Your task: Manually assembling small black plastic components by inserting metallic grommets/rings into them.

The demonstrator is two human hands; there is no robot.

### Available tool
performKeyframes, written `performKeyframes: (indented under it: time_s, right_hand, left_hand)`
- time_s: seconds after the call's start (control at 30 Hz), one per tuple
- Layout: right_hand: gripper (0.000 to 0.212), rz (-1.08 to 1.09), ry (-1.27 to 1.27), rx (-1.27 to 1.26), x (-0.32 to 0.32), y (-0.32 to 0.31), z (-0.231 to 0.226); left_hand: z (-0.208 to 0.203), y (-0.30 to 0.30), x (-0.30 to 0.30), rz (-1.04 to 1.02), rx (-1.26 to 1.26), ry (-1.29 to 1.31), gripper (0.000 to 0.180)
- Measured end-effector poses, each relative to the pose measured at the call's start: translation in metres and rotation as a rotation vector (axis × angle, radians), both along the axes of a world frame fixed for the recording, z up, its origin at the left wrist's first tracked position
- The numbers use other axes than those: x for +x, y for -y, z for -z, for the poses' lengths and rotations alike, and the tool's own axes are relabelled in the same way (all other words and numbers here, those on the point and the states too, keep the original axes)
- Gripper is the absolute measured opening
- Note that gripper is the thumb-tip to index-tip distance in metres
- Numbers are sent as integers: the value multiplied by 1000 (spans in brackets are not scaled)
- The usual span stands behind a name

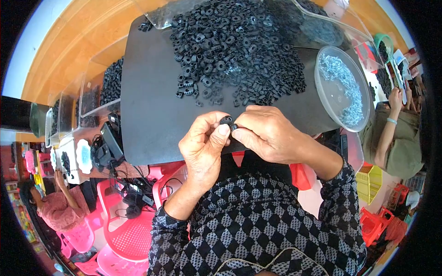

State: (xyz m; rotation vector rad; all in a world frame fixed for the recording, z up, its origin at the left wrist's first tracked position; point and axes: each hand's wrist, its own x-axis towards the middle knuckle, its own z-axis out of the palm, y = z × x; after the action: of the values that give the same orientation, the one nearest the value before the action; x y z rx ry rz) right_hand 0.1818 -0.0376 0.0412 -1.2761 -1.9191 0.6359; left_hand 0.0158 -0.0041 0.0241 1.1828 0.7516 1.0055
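Note:
My left hand pinches a small black plastic cord lock piece between thumb and fingers, its hole facing up. Against it, my right hand grips a second small black plastic piece with thumb and forefinger. The two pieces meet or nearly meet; fingers cover most of them. Beyond my hands lies a large heap of loose black cord lock pieces on the dark table. To its right stands a round clear plastic bowl with many tiny silvery springs in it.
Clear plastic bins holding black parts stand at the left, and another clear bin is at the far right. Tangled black cables hang beside a pink chair. A co-worker's arm shows at right; another person sits at left.

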Motion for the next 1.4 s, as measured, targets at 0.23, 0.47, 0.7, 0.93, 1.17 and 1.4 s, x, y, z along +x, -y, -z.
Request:
performKeyframes:
  time_s: [0.23,0.47,0.7,0.93,1.17,1.4]
  right_hand:
    - [15,38,-99,-79,7,1,-11]
    - [19,-3,2,9,11,-4,-15]
    - [19,-18,17,30,8,-5,-9]
    - [16,-55,273,223,2,-2,-9]
    - [16,16,368,288,-3,7,1]
    - [17,-52,249,130,2,5,-5]
  left_hand:
    - [3,-7,-5,120,-68,102,18]
    - [-2,-5,-8,159,-68,0,17]
    - [-3,-6,-8,158,-54,-59,14]
    - [1,-3,-11,83,124,-212,12]
    - [6,1,-9,78,254,-278,12]
    - [5,-1,-15,102,238,-298,12]
